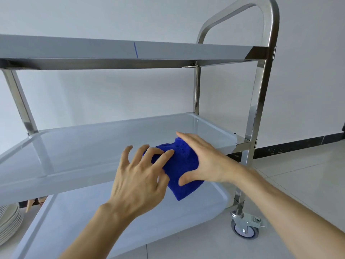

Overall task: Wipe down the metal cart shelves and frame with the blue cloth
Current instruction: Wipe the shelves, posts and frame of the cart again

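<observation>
over the steel cart's middle shelf (78, 144) rim, right hand (201, 157) flat and left hand (138, 176) fingertips spread pin the folded blue cloth (179, 171), readying a wipe.

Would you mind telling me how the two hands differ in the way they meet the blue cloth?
The right hand lies flat on the blue cloth, fingers straight, thumb spread over its near edge. The left hand touches the cloth's left side only with bent, spread fingertips; its palm is off it. Both are bare and work over the cart's middle shelf.
</observation>
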{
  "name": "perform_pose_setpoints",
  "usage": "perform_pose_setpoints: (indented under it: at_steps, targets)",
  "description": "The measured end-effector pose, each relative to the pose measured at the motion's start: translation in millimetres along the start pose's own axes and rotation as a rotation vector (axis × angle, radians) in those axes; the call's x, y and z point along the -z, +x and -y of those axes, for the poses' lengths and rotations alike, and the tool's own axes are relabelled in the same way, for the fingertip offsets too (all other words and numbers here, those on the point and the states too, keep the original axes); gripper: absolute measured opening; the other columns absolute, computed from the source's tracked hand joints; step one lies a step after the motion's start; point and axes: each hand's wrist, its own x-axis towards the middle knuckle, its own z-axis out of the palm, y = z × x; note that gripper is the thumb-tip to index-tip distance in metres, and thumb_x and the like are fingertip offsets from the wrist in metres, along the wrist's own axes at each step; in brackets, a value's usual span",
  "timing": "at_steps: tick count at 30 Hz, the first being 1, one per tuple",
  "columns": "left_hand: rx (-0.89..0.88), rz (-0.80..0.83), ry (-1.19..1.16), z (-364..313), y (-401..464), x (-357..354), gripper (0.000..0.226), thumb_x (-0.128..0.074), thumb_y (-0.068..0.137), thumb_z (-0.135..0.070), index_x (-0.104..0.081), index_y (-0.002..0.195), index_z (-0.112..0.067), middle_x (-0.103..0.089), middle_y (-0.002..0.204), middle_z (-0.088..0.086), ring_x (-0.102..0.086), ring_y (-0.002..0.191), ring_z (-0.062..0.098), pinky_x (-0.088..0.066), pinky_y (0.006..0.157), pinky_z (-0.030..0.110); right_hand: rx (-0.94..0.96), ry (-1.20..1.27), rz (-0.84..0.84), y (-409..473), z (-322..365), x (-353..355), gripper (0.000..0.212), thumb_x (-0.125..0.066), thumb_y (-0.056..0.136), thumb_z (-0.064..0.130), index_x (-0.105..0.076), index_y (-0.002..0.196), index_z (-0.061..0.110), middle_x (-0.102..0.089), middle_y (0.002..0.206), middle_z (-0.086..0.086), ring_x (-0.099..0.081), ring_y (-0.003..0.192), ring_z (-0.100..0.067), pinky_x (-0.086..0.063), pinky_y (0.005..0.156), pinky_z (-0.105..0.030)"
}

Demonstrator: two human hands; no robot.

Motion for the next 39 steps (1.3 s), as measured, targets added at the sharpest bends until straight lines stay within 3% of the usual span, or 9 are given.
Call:
perform_pose_setpoints:
  at_steps: [4,8,11,14,19,24,29,35,39]
  targets:
    - [0.090,0.094,0.042,-18.5,21.0,-3.8,0.054,-0.053,0.088,-0.058,-0.068,0.114,-0.014,-0.068,0.106,0.005,-0.058,0.122,0.032,-0.040,0.106,0.051,-0.162,0.248,-0.182,-11.8,-19.8,12.8,0.067,-0.042,0.082,0.081,-0.054,0.134,0.041,-0.056,0.135,0.027,-0.049,0.126,0.009,-0.041,0.112,-0.033]
    - [0.093,0.096,-0.055,-40.0,35.0,-20.0,0.057,-0.063,0.082,-0.043,-0.054,0.129,-0.012,-0.059,0.120,0.002,-0.061,0.100,0.027,-0.045,0.086,0.034,-0.168,0.108,-0.315,-14.8,-22.8,1.7,0.040,-0.031,0.104,0.047,-0.066,0.118,0.033,-0.072,0.110,0.010,-0.064,0.105,-0.009,-0.052,0.093,-0.033]
    - [0.002,0.139,0.068,-48.3,38.4,-34.3,0.061,-0.044,0.091,-0.043,-0.032,0.149,-0.028,-0.054,0.130,0.000,-0.056,0.107,0.027,-0.039,0.093,0.045,-0.137,0.056,-0.352,-17.2,-23.6,-3.0,0.042,-0.027,0.106,0.042,-0.066,0.114,0.028,-0.072,0.103,0.006,-0.065,0.098,-0.012,-0.052,0.085,-0.029]
    - [0.040,0.198,0.115,-40.1,40.9,-38.2,0.067,-0.045,0.087,-0.063,-0.037,0.144,-0.028,-0.053,0.134,-0.004,-0.054,0.113,0.025,-0.038,0.095,0.045,-0.115,-0.010,-0.302,-19.2,-30.2,2.2,0.042,-0.027,0.106,0.042,-0.063,0.126,0.032,-0.069,0.118,0.016,-0.060,0.109,0.002,-0.044,0.088,-0.009]
    - [-0.002,0.116,0.143,3.4,14.5,-20.1,0.053,-0.057,0.083,-0.045,-0.055,0.133,-0.026,-0.063,0.124,-0.006,-0.062,0.100,0.024,-0.047,0.087,0.042,0.033,-0.150,-0.351,-27.4,-38.3,1.9,0.039,-0.035,0.105,0.032,-0.064,0.128,0.019,-0.067,0.126,0.009,-0.059,0.120,-0.008,-0.049,0.099,-0.027]
    - [-0.075,-0.069,0.216,74.3,-36.5,7.6,0.048,-0.062,0.083,-0.043,-0.065,0.126,-0.021,-0.067,0.120,-0.003,-0.067,0.094,0.027,-0.050,0.082,0.041,0.090,-0.242,-0.407,-29.0,-42.7,0.2,0.031,-0.048,0.102,0.023,-0.067,0.123,0.013,-0.070,0.119,0.003,-0.064,0.114,-0.020,-0.056,0.090,-0.042]
    - [-0.002,-0.126,0.275,121.0,-74.4,30.9,0.044,-0.056,0.086,-0.038,-0.066,0.125,-0.020,-0.068,0.118,-0.004,-0.064,0.095,0.027,-0.047,0.086,0.038,0.043,-0.370,-0.528,-16.8,-19.6,-5.8,0.022,-0.057,0.096,0.031,-0.071,0.098,0.014,-0.075,0.090,-0.001,-0.068,0.088,-0.031,-0.055,0.073,-0.040]
    - [0.065,-0.067,0.212,112.2,-68.8,31.7,0.050,-0.062,0.075,-0.029,-0.064,0.124,-0.018,-0.067,0.116,-0.004,-0.060,0.097,0.027,-0.044,0.089,0.040,0.179,-0.638,-0.195,12.7,20.5,-38.9,0.074,-0.063,0.080,0.067,-0.053,0.138,0.024,-0.054,0.141,0.004,-0.049,0.128,-0.026,-0.036,0.107,-0.044]
    - [0.049,-0.064,0.195,89.1,-54.0,21.0,0.052,-0.070,0.072,-0.023,-0.064,0.123,-0.015,-0.067,0.115,0.000,-0.063,0.095,0.031,-0.046,0.086,0.044,0.097,-0.733,-0.159,36.2,31.4,-47.0,0.081,-0.070,0.083,0.040,-0.028,0.152,0.031,-0.038,0.155,0.005,-0.039,0.137,-0.025,-0.031,0.109,-0.043]
